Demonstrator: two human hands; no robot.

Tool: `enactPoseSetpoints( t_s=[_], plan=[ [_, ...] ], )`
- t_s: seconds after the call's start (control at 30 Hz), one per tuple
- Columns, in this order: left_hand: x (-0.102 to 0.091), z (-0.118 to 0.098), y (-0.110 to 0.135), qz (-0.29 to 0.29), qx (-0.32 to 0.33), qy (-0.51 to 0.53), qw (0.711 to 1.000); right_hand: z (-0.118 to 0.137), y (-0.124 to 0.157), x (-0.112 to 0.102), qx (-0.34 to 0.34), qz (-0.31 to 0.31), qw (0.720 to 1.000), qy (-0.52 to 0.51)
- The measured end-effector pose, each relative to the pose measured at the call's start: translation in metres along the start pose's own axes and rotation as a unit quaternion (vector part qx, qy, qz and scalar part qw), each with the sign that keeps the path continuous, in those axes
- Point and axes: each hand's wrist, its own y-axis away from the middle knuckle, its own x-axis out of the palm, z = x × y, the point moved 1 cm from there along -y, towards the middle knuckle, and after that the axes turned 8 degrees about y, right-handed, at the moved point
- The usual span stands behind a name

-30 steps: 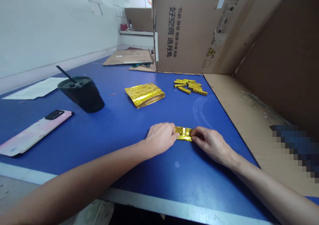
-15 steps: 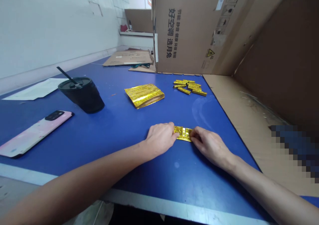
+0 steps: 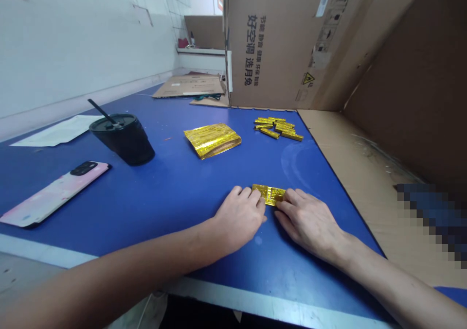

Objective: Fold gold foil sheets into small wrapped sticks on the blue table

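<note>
Foil [image 3: 269, 194] lies flat on the surface [image 3: 175, 188], nearer me than the stack [image 3: 212, 139] of unfolded gold sheets and a little to its right. My left hand [image 3: 241, 217] and right hand [image 3: 310, 219] lie palm down on its two ends. The fingers are stretched out and pressing, closed round nothing, and only the middle of the foil shows between them. It looks folded into a narrow band, though not as small as the bars [image 3: 279, 127] heaped to the right of the stack. By my reckoning that small heap is finished work, this piece is about midway, and the whole stack is left to fold.
</note>
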Motion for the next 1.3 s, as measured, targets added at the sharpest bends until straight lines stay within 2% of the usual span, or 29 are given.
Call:
enactPoseSetpoints(
  t_s=[0.17, 0.43, 0.73, 1.3],
  plan=[
    [-0.002, -0.002, 0.006, 0.019, -0.013, 0.003, 1.0, 0.013, 0.006, -0.004, -0.026, -0.027, 0.999, 0.021],
    [0.004, 0.005, 0.007, 0.023, -0.032, 0.021, 0.999, 0.027, 0.015, 0.005, -0.111, -0.1, 0.989, -0.022],
    [0.001, 0.01, 0.011, 0.053, -0.026, 0.045, 0.997, 0.027, 0.017, 0.0, -0.148, -0.056, 0.986, -0.058],
    [0.0, 0.013, 0.013, 0.076, -0.028, 0.077, 0.994, 0.031, 0.019, -0.005, -0.141, -0.058, 0.985, -0.084]
  ],
)
